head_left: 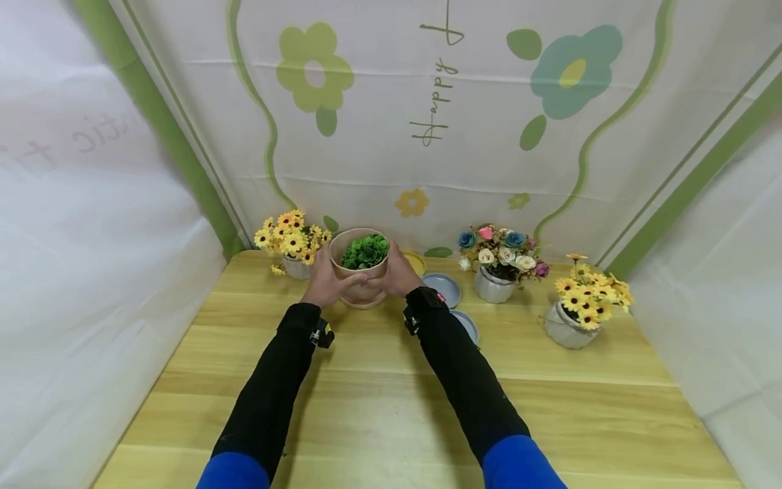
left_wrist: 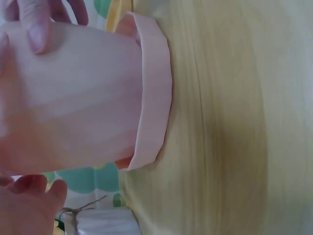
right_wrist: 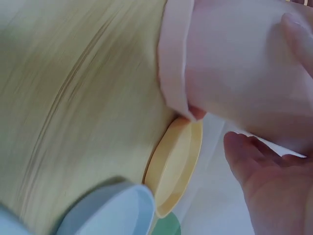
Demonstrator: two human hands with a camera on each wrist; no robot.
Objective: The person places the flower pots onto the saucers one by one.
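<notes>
A pink pot [head_left: 360, 270] holding a green leafy plant [head_left: 364, 250] stands on a pink saucer [head_left: 362, 302] at the back of the wooden table [head_left: 379, 380]. My left hand [head_left: 326, 282] grips the pot's left side, its thumb across the front. My right hand [head_left: 398, 272] cups the right side. In the left wrist view the pot's wall [left_wrist: 73, 98] meets the saucer [left_wrist: 154, 93], with fingertips [left_wrist: 38, 34] on it. In the right wrist view a fingertip [right_wrist: 298, 34] lies on the pot [right_wrist: 234, 73], above the saucer [right_wrist: 173, 54].
Yellow daisies in a white pot [head_left: 292, 243] stand left of the pink pot. A yellow saucer [head_left: 417, 261] and two blue saucers [head_left: 442, 288] lie right of it, then a mixed bouquet [head_left: 501, 261] and more daisies [head_left: 580, 302]. Fabric walls close in three sides.
</notes>
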